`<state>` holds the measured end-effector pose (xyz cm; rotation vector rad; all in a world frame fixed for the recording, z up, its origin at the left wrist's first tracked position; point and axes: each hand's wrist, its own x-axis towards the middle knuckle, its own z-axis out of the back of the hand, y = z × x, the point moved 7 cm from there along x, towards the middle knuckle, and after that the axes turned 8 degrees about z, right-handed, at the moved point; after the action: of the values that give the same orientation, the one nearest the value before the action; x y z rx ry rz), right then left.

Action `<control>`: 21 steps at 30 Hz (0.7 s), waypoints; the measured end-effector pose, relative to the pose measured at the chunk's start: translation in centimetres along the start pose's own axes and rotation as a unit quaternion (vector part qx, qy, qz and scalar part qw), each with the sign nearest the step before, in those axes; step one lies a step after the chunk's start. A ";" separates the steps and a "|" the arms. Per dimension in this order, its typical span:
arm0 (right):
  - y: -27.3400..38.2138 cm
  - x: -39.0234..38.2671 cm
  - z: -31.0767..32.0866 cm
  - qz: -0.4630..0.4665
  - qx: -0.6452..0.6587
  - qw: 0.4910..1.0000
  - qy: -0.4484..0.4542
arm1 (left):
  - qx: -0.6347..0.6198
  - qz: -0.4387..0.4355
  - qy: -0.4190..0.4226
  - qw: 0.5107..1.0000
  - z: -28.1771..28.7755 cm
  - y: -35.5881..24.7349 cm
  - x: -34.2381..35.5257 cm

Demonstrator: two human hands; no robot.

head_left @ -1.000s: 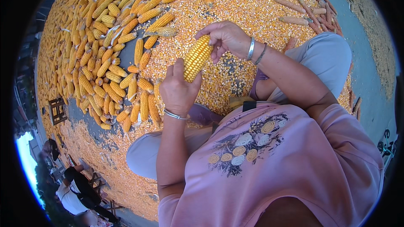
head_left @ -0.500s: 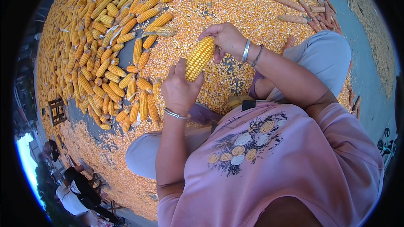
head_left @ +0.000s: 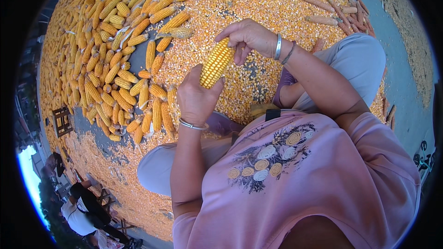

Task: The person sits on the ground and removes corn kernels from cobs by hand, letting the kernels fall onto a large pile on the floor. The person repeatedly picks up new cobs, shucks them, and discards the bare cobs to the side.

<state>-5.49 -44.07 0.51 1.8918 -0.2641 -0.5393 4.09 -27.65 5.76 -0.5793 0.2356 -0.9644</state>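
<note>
I hold a yellow ear of corn (head_left: 216, 64) slanted in front of me, its upper end leaning right. My left hand (head_left: 196, 97) is closed around the lower end, with the thumb along the near side. At the upper end, my right hand (head_left: 249, 39) has its index finger over the tip and the other fingers curled in beside it. Rows of kernels still cover the side of the ear that shows. Loose kernels (head_left: 258, 0) lie thickly on the ground beneath and beyond my hands.
A large heap of whole corn ears (head_left: 106, 64) spreads on the left. Bare reddish cobs (head_left: 355, 16) are piled at the far right. My bent legs (head_left: 355, 62) frame the kernels. At the lower left are a wooden stool (head_left: 62, 122) and another person (head_left: 80, 214).
My right hand has shifted slightly up and right, its fingers more loosely placed at the ear's tip. The ear has tilted and moved a little left in my left hand.
</note>
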 end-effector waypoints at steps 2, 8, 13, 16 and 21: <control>-0.3 0.0 0.0 -0.002 -0.014 1.000 0.002 | 0.018 -0.013 0.000 1.000 -0.1 -0.1 -0.1; -2.2 0.1 -0.2 -0.019 -0.017 0.999 -0.024 | 0.062 -0.039 0.006 0.997 -0.3 0.0 -0.7; -3.3 0.0 -0.1 -0.034 -0.030 0.998 -0.040 | 0.105 -0.019 0.038 0.994 -0.8 -0.2 -0.8; -3.1 -0.2 -0.3 -0.039 -0.034 0.998 -0.048 | 0.114 -0.012 0.049 0.992 -0.7 -0.1 -0.9; -3.2 -0.3 -0.3 -0.035 -0.051 0.996 -0.061 | 0.111 -0.003 0.059 0.992 -0.8 0.1 -0.9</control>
<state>-5.81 -42.52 -2.34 1.7759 -0.2467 -0.7040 3.28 -27.10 5.02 -0.3198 0.2279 -1.0162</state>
